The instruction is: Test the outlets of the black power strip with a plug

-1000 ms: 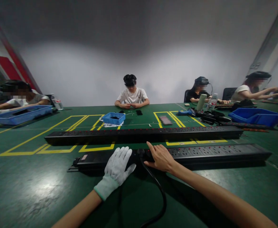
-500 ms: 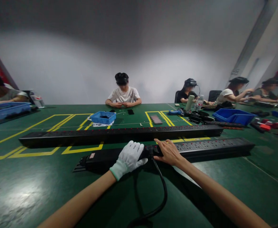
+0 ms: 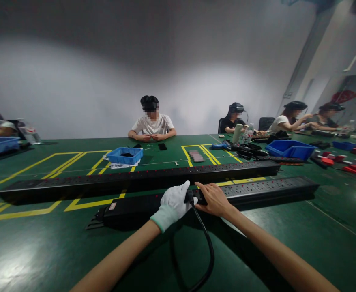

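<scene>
Our left hand, gloved, grips the plug at the centre of the frame, thumb on its right side. Our right hand, bare, lies over the front strip just right of the plug; we cannot tell whether it clasps the strip or only rests there. We find the front strip running from lower left of centre to the right of the frame, the plug upon it. From the plug, a black cord loops to the bottom edge. Behind, we record the rear strip, a blue tray left of centre, and a seated co-worker.
</scene>
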The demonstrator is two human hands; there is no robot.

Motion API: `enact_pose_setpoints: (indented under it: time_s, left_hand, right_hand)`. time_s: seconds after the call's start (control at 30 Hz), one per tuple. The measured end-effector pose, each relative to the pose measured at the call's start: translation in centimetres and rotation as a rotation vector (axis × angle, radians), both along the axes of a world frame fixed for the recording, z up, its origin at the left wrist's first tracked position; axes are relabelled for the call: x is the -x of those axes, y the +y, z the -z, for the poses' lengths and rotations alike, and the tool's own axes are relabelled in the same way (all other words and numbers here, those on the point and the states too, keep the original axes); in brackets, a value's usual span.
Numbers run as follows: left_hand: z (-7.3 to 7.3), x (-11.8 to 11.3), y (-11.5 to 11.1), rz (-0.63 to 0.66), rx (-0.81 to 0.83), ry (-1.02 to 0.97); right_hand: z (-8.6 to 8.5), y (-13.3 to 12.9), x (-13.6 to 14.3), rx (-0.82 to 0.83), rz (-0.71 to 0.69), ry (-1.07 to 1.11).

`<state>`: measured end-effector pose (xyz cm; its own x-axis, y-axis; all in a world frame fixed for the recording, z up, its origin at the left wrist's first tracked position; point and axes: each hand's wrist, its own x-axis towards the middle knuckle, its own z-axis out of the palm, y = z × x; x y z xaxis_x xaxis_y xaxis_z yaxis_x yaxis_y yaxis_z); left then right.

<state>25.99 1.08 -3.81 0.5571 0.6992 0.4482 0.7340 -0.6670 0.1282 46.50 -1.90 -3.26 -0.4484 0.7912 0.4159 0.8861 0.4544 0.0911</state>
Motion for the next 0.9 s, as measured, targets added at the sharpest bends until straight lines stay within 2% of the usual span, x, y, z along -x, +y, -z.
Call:
enact_pose_setpoints:
  time_s: [0.2, 0.33, 0.67, 0.9]
  left_hand:
    - [-0.7, 0.0, 2.1, 0.14, 0.203, -0.008]
    - [-0.7, 0.2, 2.3, 0.136, 0.269, -0.034]
    - [-0.9, -0.1, 1.5, 0.099, 0.285, -0.049]
    - [-0.9, 0.0, 1.4, 0.084, 0.277, -0.048]
  right_hand:
    - [0.7, -0.5, 0.3, -0.014, 0.001, 0.015]
    - [1.1, -0.6, 0.4, -0.031, -0.009, 0.025]
    - [1.0, -0.7, 0.4, -0.07, -0.022, 0.055]
    - [0.8, -0.9, 0.6, -0.026, -0.019, 0.086]
